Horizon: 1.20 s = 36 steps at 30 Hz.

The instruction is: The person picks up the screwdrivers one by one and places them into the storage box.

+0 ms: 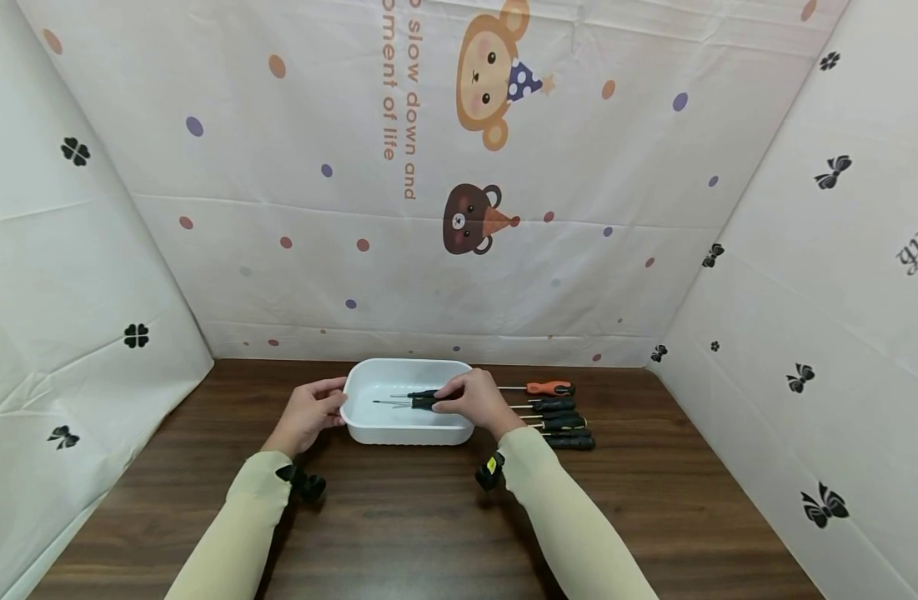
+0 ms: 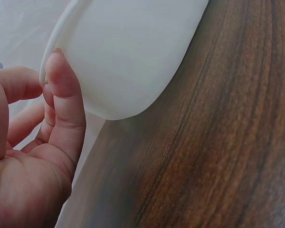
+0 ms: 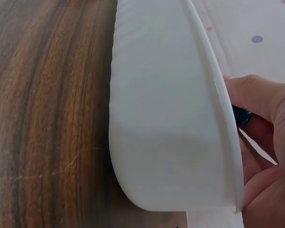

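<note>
A white rectangular tray stands on the table near the back wall. My left hand pinches the rim at its left end; the left wrist view shows fingertips on both sides of that edge. Over the right part of the tray, my right hand grips a black-handled screwdriver whose thin shaft points left. Close behind it in the tray lies another dark-handled screwdriver. From the right wrist, the tray wall covers most of the inside, and only a dark handle end shows by the fingers.
Right of the tray, several screwdrivers lie in a row, handles to the right: an orange and black one at the back, black ones nearer. My right wrist partly covers their shafts. Patterned white cloth walls enclose the brown wooden table.
</note>
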### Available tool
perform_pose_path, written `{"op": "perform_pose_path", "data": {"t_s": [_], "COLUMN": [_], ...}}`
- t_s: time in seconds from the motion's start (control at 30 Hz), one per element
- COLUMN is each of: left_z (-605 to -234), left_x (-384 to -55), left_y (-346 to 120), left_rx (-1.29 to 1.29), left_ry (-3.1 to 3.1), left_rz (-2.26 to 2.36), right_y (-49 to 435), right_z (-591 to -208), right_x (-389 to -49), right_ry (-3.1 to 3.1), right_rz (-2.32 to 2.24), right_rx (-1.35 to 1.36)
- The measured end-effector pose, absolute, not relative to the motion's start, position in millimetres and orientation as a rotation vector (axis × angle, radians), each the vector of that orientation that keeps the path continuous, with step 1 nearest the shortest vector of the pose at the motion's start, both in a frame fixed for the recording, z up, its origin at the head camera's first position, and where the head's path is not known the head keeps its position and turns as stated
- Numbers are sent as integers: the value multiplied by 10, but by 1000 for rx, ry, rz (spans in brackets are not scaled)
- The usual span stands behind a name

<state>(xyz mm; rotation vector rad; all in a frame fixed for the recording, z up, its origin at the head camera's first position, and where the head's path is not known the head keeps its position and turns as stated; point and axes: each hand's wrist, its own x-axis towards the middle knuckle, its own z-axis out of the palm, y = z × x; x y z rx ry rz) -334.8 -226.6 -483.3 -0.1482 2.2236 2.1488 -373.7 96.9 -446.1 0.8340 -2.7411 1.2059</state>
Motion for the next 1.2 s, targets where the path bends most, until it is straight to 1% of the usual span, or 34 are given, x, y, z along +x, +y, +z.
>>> {"op": "perform_pose_path", "data": {"t_s": [0.5,0.93,1.2], "left_z": [-4856,-4832,-4818], "left_x": [-3367,-3358,-3342], "left_y": [-2267,-2269,-2271], "left_rx": [-132,-139,-141], "left_ry": [2214,2214,2225], "left_rz": [2161,2150,2142], "right_y": [785,757,740], "right_z": [-4407,-4367,-4427], "right_x": [-3801,-3797,-3830], "right_ry": [-2871,-2941,-2992], "right_rz": [974,783,717], "right_rx": [844,912,914]}}
